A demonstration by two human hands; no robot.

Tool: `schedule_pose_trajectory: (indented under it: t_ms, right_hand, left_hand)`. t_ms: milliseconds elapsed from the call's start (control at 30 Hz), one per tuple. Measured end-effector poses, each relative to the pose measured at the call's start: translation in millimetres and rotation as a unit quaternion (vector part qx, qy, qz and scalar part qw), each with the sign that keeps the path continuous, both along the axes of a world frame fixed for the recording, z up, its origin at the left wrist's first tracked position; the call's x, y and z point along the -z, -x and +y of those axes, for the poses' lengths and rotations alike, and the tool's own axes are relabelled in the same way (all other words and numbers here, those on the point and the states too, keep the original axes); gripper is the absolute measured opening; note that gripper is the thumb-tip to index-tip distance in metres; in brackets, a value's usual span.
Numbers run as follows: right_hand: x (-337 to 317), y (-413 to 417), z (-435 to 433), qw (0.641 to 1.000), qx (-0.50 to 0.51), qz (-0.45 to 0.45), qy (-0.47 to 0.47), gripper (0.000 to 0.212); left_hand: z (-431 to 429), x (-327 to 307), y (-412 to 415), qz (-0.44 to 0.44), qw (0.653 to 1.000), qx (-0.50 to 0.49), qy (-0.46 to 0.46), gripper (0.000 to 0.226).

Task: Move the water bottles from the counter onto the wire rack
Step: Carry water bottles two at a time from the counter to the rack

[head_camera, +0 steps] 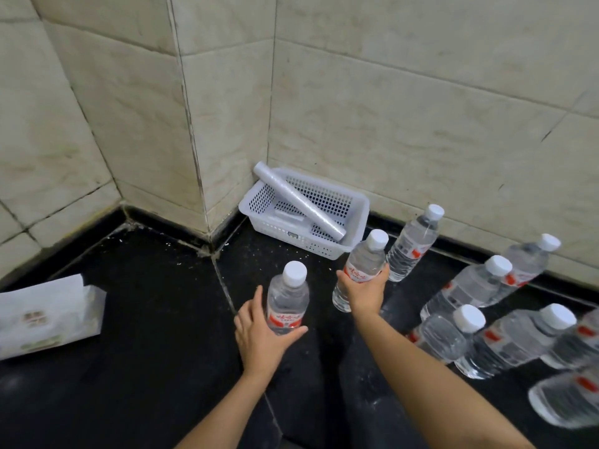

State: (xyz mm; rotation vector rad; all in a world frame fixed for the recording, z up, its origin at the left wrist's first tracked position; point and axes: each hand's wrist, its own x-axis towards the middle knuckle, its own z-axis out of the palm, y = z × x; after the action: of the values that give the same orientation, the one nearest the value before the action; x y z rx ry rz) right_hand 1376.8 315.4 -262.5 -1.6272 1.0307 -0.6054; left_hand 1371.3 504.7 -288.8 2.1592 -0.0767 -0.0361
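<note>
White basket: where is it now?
Head view, centre: the white basket sits on the black counter in the wall corner, behind the bottle in the right hand.

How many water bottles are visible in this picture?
9 bottles. One in the left hand, one in the right hand, one beside the basket, six grouped at right; more may be cut off.

Nine bottles (411, 244) are standing on one desk (146, 319), the rightmost partly cut off, while one basket (291, 236), one long roll (301, 202) and one paper pack (48, 315) are sitting nearby.
</note>
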Motion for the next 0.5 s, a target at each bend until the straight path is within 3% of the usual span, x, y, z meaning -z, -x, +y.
schedule_pose_trajectory:
  t_ms: [67,167,267,500]
  right_hand:
    - [1,-2,-3,1.000,0.015,0.001,-0.004,0.085]
    - [2,2,-12,0.998,-0.014,0.050,0.027,0.073]
    - [2,13,-21,0.993,-0.067,0.085,0.053,0.072]
    - [4,51,2,0.987,-0.112,0.099,0.055,0.068]
  left_hand:
    - [8,4,-14,0.061,0.992,0.081,0.075,0.115]
    - [11,7,-29,0.148,0.970,0.136,0.134,0.085]
    - [8,7,-29,0.154,0.974,0.124,0.110,0.065]
    - [6,3,-17,0.138,0.980,0.093,0.107,0.063]
